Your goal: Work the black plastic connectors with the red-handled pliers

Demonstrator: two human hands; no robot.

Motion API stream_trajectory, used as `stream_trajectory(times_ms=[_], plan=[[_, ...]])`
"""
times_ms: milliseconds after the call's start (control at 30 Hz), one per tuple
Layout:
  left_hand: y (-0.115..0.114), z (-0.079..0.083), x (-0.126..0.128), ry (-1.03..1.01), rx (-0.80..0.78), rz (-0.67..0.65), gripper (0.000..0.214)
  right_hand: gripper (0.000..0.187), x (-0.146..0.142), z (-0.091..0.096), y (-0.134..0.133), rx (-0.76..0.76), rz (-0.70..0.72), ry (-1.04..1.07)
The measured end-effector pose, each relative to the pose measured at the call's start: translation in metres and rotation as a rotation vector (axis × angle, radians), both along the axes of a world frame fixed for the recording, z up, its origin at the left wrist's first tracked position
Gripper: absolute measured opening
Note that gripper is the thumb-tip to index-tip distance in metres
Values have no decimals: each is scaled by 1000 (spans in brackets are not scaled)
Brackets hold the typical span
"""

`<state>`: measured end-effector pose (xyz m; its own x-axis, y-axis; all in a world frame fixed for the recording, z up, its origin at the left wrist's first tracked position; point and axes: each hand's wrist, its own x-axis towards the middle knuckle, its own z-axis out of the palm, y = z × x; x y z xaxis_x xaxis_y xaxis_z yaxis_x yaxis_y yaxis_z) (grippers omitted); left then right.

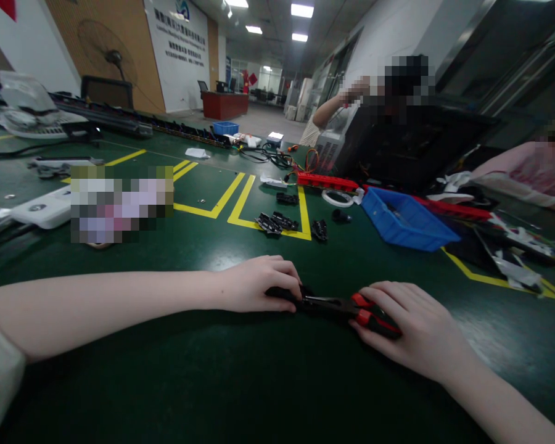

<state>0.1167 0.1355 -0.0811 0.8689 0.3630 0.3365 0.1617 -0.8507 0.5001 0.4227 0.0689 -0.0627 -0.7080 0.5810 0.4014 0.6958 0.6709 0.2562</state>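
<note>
My right hand (409,324) is closed round the red and black handles of a pair of long-nose pliers (335,304). The jaws point left and meet a small black part near my left fingertips. My left hand (263,283) grips that black plastic part (280,292) from above, its fingers curled and most of the part hidden under them. Both hands are low over the green tabletop (240,376). Beyond them lie several similar black plastic pieces (275,223), some inside a yellow taped outline and one (319,230) just right of it.
A blue bin (404,222) stands at the right, with a white ring (337,198) and a red power strip (327,181) by it. At the left lie a white device (44,208) and a blurred-out object (123,206). Two people are across the table, near a large black panel (420,148).
</note>
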Motion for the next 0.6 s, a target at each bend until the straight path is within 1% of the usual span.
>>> stream_trajectory(times_ms=[267,400,600], plan=[[0,-2,-1,11,39,-4,18,34,-1,-1,-1,91,-18,13],[0,-2,-1,-5,9,-13,18,38,-2,-2,-2,116,-36,29],[-1,0,-2,-44,-76,-17,17,40,-2,-4,-4,109,-30,48]])
